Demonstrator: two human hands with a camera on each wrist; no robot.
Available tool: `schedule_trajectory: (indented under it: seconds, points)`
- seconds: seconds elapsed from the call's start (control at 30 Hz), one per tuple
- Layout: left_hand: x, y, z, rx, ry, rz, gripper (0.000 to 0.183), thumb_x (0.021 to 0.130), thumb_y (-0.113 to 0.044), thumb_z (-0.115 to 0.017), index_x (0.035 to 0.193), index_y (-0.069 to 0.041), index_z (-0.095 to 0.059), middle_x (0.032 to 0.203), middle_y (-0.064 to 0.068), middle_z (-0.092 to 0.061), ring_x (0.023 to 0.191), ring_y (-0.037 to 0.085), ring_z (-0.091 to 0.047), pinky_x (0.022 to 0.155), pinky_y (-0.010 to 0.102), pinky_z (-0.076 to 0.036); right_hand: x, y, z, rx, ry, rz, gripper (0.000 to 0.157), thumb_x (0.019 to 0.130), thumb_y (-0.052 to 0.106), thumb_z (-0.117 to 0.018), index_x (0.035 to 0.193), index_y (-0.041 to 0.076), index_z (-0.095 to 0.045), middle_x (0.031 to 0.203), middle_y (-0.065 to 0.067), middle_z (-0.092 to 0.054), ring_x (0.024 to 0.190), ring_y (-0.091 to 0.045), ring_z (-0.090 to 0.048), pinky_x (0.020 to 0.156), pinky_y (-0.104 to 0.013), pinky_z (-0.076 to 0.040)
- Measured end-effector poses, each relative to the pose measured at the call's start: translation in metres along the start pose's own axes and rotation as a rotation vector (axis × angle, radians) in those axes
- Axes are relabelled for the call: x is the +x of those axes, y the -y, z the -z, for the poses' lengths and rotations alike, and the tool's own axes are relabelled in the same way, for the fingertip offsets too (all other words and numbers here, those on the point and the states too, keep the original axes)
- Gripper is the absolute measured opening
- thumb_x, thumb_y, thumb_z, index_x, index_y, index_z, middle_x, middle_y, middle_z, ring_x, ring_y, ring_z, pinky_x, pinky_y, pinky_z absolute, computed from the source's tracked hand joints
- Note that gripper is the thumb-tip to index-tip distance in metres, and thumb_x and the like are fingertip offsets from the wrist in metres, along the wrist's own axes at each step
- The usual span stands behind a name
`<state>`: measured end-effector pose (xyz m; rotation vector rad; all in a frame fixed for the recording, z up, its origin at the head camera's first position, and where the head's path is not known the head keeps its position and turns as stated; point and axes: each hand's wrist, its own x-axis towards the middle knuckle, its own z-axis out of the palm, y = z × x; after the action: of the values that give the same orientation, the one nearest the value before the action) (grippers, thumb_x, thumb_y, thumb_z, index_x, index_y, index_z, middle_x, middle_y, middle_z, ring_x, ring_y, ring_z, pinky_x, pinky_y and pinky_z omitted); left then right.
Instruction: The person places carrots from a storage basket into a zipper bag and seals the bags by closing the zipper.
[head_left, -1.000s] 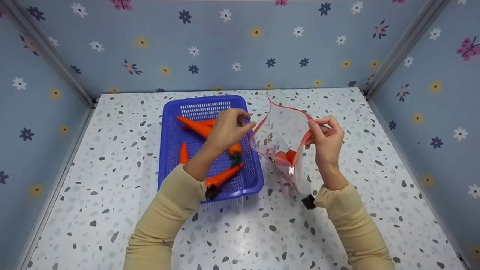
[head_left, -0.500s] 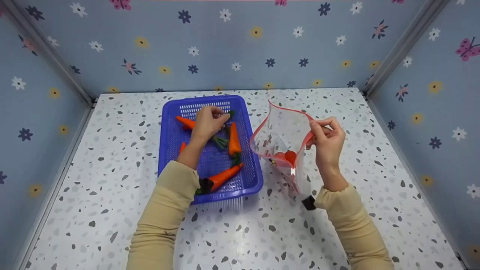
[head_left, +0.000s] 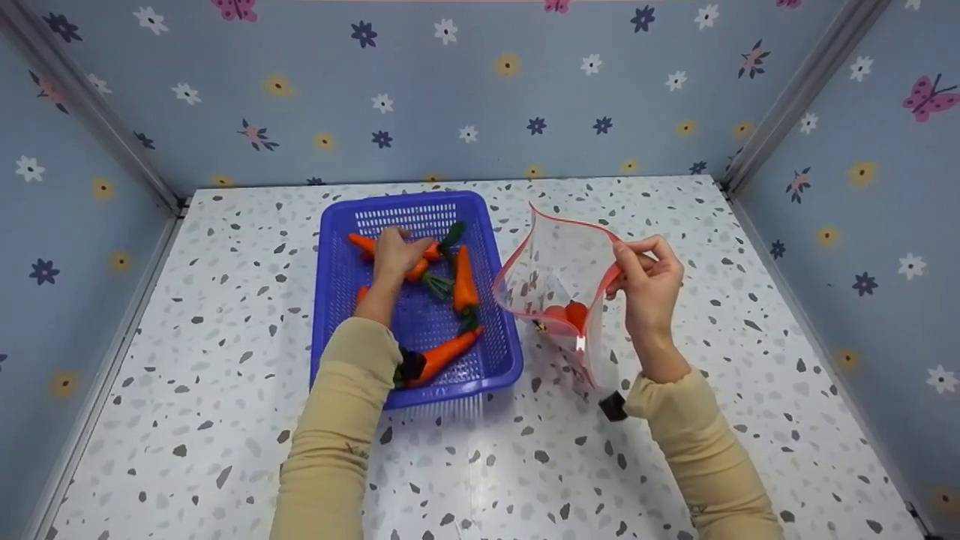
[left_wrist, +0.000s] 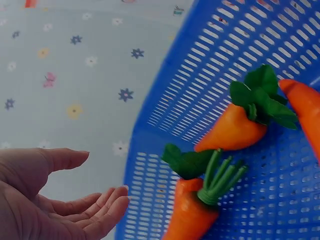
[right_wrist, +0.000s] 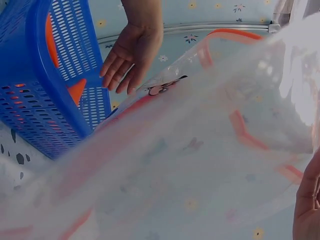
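Note:
My left hand [head_left: 395, 255] is over the far left part of a blue plastic basket [head_left: 511, 349], close above several orange carrots. In the left wrist view that hand [left_wrist: 65, 205] has its thumb and fingers spread apart with nothing between them. Beside it in the same view are a carrot with green stalks [left_wrist: 187, 220] and a leafy-topped carrot [left_wrist: 235, 130]. My right hand [head_left: 651, 281] pinches the red-edged rim of a clear zip bag [head_left: 562, 240], whose mouth gapes upward. Rounded orange-red things [head_left: 576, 315] lie inside the bag.
Another carrot [head_left: 463, 279] lies along the basket's right side, and one more carrot [head_left: 446, 356] near its front. The speckled white tabletop [head_left: 480, 465] is bounded by a flowered back wall [head_left: 420, 67] and side walls.
My left hand has moved from beside the bag's mouth leftward across the basket, then lower over the carrots at its far left. My right hand keeps its hold on the bag rim.

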<state>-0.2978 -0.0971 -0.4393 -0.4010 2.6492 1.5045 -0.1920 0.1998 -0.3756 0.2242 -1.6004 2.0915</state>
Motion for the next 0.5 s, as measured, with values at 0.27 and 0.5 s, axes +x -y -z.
schedule_trajectory:
  seconds: [0.27, 0.5]
  points:
    - [0.027, 0.03, -0.015, -0.036, -0.037, 0.12, 0.055, 0.081, -0.029, -0.062, 0.118, 0.007, -0.042, 0.104, 0.016, -0.047, 0.09, 0.026, -0.046, 0.08, 0.033, -0.041, 0.0, -0.001, -0.001, -0.028, -0.001, -0.015, 0.013, 0.084, 0.001, -0.057, 0.083, -0.01, -0.048, 0.053, -0.014, -0.054, 0.035, -0.016, -0.047, 0.034, -0.022, -0.039]
    - [-0.003, 0.014, -0.007, -0.133, -0.066, 0.291, 0.07, 0.085, -0.028, -0.057, 0.134, 0.008, -0.02, 0.127, 0.021, -0.035, 0.112, 0.031, -0.038, 0.099, 0.036, -0.029, 0.0, -0.002, -0.001, -0.029, 0.002, -0.03, 0.012, 0.084, 0.002, -0.058, 0.082, -0.006, -0.05, 0.053, -0.016, -0.053, 0.036, -0.016, -0.047, 0.034, -0.022, -0.039]
